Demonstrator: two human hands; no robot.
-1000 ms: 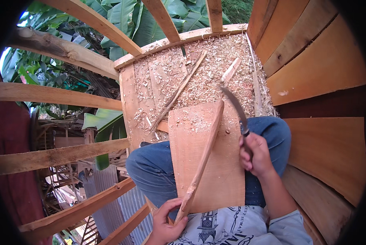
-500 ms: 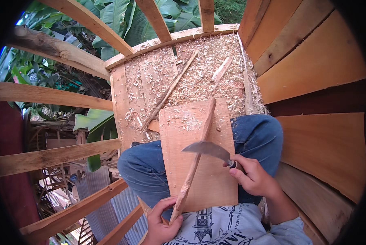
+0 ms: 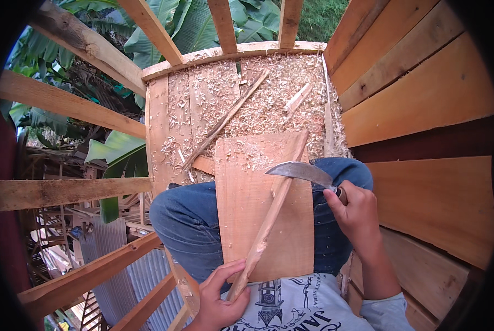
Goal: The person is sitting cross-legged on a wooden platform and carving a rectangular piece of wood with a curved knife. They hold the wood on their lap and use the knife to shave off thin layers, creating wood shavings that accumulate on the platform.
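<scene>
My left hand point(image 3: 222, 295) is closed round the near end of a long wooden stick point(image 3: 263, 234). The stick slants up and to the right over a flat wooden board point(image 3: 241, 204), which lies across my lap. In my right hand point(image 3: 354, 212) is a knife with a curved blade point(image 3: 302, 171), held by its handle, most of which my fingers hide. The blade points left and crosses the upper part of the stick. A raised bit of wood shows on the stick just below the blade. Some shavings lie on the far part of the board.
Wood shavings point(image 3: 258, 127) cover the plank floor ahead. A longer stick point(image 3: 225, 121) and a short pale piece of wood point(image 3: 297, 97) lie among them. Wooden rails point(image 3: 65, 193) stand at the left, and a plank wall point(image 3: 423, 132) rises at the right. My bent knees flank the board.
The knife has moved up and to the right along the stick. The stick's far end has swung to the right. My left hand keeps its grip on the near end.
</scene>
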